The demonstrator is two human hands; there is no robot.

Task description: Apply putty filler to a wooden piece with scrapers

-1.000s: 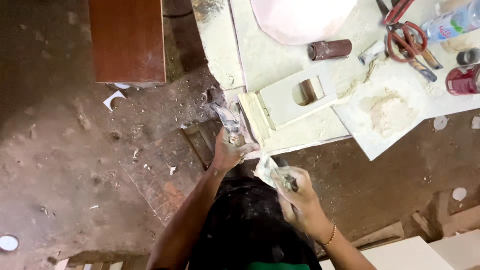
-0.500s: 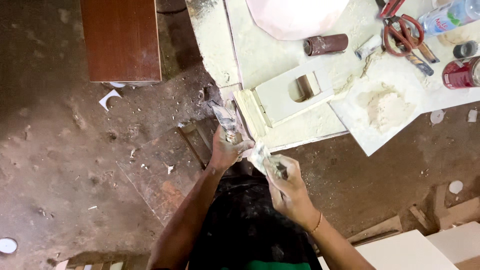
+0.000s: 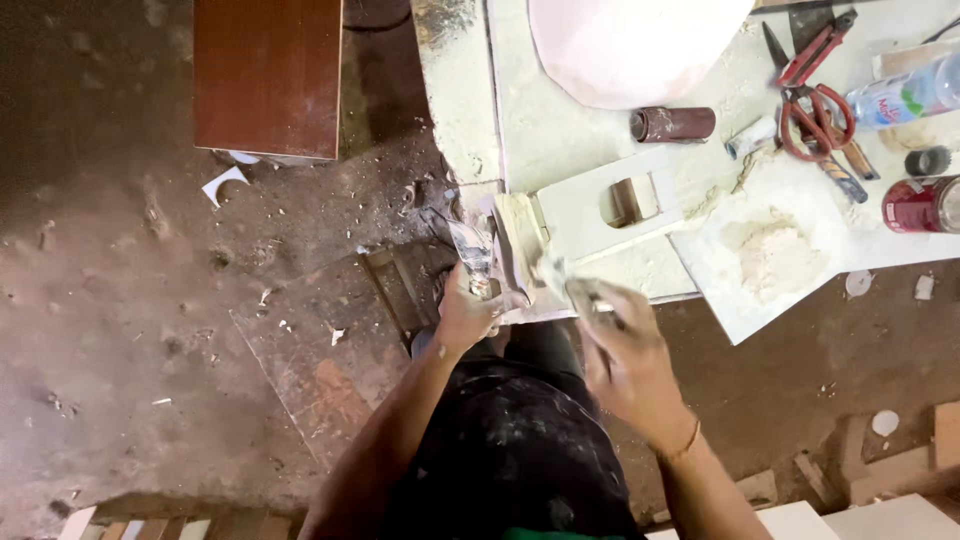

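Observation:
My left hand (image 3: 465, 315) grips a putty-smeared scraper (image 3: 472, 255) whose blade points up toward the corner of the workbench (image 3: 560, 120). My right hand (image 3: 625, 350), blurred by motion, holds a second small putty knife (image 3: 575, 290) near the bench's front edge. Just above both hands lies a pale wooden block with a rectangular cutout (image 3: 610, 205), its left end coated in filler. A heap of pale putty (image 3: 770, 255) sits on a white sheet to the right.
On the bench are a pink rounded piece (image 3: 640, 45), a brown cylinder (image 3: 672, 124), red scissors (image 3: 815, 95), a plastic bottle (image 3: 905, 95) and a red can (image 3: 920, 203). A reddish-brown cabinet (image 3: 268, 75) stands on the dirty floor at left; boards lie at bottom right.
My right hand has moved up from beside my lap toward the bench edge and the block. The left hand with its scraper has stayed by the bench corner.

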